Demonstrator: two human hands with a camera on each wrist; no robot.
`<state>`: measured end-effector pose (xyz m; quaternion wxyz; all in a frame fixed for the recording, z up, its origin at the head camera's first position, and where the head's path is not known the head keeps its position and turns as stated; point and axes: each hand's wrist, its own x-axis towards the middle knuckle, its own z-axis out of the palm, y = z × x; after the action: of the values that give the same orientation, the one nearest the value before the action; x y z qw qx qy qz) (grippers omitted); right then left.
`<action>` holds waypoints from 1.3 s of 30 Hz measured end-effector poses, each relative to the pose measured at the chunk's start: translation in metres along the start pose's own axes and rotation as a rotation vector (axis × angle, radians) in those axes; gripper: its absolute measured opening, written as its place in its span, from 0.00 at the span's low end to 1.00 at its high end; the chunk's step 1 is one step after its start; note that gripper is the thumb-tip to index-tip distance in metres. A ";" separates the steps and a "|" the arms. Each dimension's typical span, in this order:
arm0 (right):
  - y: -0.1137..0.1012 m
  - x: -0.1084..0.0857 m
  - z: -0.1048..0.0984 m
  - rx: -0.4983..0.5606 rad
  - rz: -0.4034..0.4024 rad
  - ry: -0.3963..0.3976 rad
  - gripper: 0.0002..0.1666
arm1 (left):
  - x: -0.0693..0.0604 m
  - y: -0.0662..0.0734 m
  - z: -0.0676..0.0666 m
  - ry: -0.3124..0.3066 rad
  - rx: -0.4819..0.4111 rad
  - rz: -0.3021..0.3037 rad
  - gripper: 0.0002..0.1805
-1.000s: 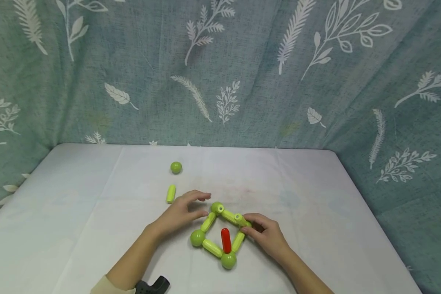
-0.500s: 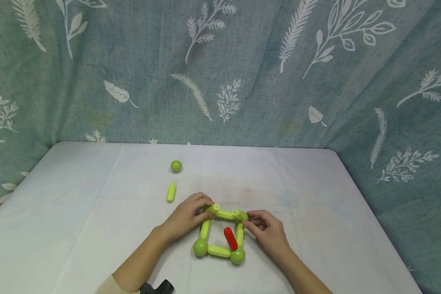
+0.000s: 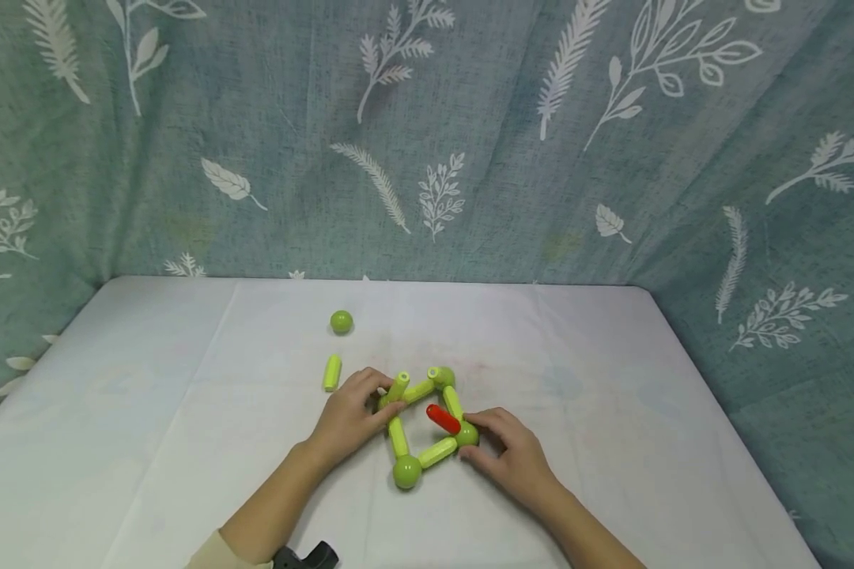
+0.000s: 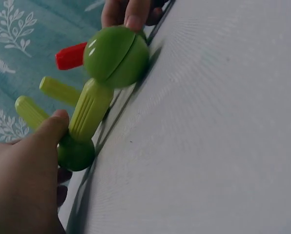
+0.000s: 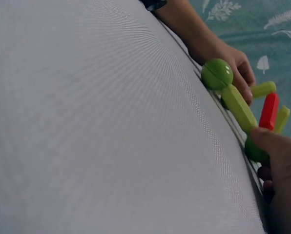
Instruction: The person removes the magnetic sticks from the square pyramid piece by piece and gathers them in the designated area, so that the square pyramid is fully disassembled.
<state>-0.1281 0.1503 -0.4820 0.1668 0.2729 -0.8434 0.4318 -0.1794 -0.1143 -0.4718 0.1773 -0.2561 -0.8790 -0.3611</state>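
Observation:
A four-sided frame of light green rods point(image 3: 437, 453) with green balls point(image 3: 406, 472) at its corners lies on the white table. Short green rods point(image 3: 399, 386) rise from two corners, and a red rod point(image 3: 444, 419) slants up from the right corner ball point(image 3: 466, 434). My left hand point(image 3: 352, 412) grips the left corner ball point(image 4: 76, 155), its thumb across the front. On the right corner ball, my right hand point(image 3: 508, 457) has thumb and fingers to either side, pinching it; in the right wrist view that ball point(image 5: 255, 149) is partly covered by the hand.
Behind the left hand a loose light green rod point(image 3: 332, 373) lies on the table point(image 3: 576, 356), with a loose green ball point(image 3: 341, 322) farther back. A leaf-patterned cloth point(image 3: 270, 142) hangs behind the table. Something black point(image 3: 306, 556) is by the left forearm.
The frame has turned counterclockwise, its red-rod corner swinging right and away. My left hand has come onto a corner; my right hand has changed from one corner ball to the red-rod one.

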 end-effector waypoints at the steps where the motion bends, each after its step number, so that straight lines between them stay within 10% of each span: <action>1: 0.000 0.000 0.000 0.033 0.036 0.013 0.25 | -0.001 0.000 0.001 0.007 -0.013 0.030 0.19; 6: 0.000 0.001 -0.002 0.061 0.167 0.055 0.23 | -0.003 0.002 0.001 0.001 -0.108 0.113 0.24; 25: 0.002 0.002 -0.004 0.037 0.177 0.015 0.23 | 0.002 0.012 -0.012 -0.062 -0.096 -0.015 0.20; 33: 0.001 0.001 -0.003 0.052 0.188 0.004 0.22 | 0.005 0.005 -0.017 -0.043 -0.198 -0.204 0.15; 39: -0.001 0.002 -0.005 0.063 0.204 -0.003 0.22 | 0.009 -0.006 -0.040 -0.113 -0.326 -0.315 0.32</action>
<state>-0.1289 0.1531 -0.4774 0.1122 0.1914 -0.8529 0.4726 -0.1847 -0.1445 -0.4434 0.0256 -0.1606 -0.8466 -0.5068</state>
